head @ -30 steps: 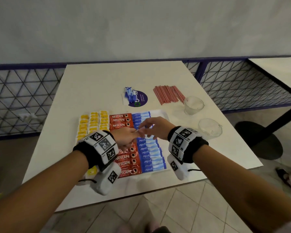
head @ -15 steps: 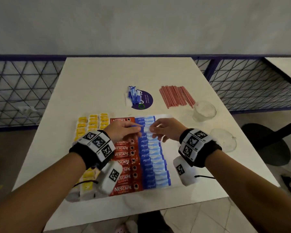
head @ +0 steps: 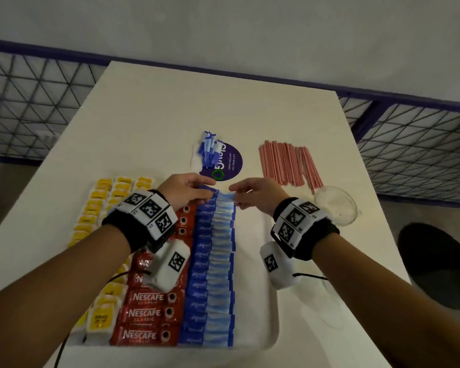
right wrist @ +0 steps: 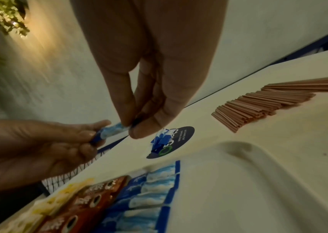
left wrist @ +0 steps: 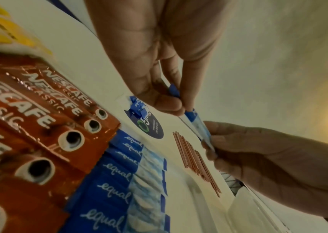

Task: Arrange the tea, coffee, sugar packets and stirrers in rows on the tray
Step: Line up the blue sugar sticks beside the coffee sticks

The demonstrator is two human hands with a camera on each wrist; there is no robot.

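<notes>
A white tray (head: pixel 266 314) holds rows of yellow tea bags (head: pixel 101 197), red coffee packets (head: pixel 146 314) and blue sugar packets (head: pixel 213 261). At the far end of the sugar row, both hands hold one blue sugar packet (head: pixel 223 195) by its ends, just above the tray. My left hand (head: pixel 206 192) pinches its dark blue end (left wrist: pixel 190 115). My right hand (head: pixel 235 195) pinches the pale end (right wrist: pixel 115 128) between thumb and fingers. Loose sugar packets (head: pixel 209 150) and a bundle of pink stirrers (head: pixel 287 163) lie on the table beyond the tray.
A round purple sticker (head: pixel 229 163) lies under the loose packets. A clear plastic cup (head: pixel 335 205) stands right of the tray near the table's right edge. Blue mesh railing (head: pixel 409 144) runs behind the table. The tray's right strip is bare.
Both hands have carried the sugar packet away from me along the blue row to its far end. The head view has tipped down and come closer to the tray.
</notes>
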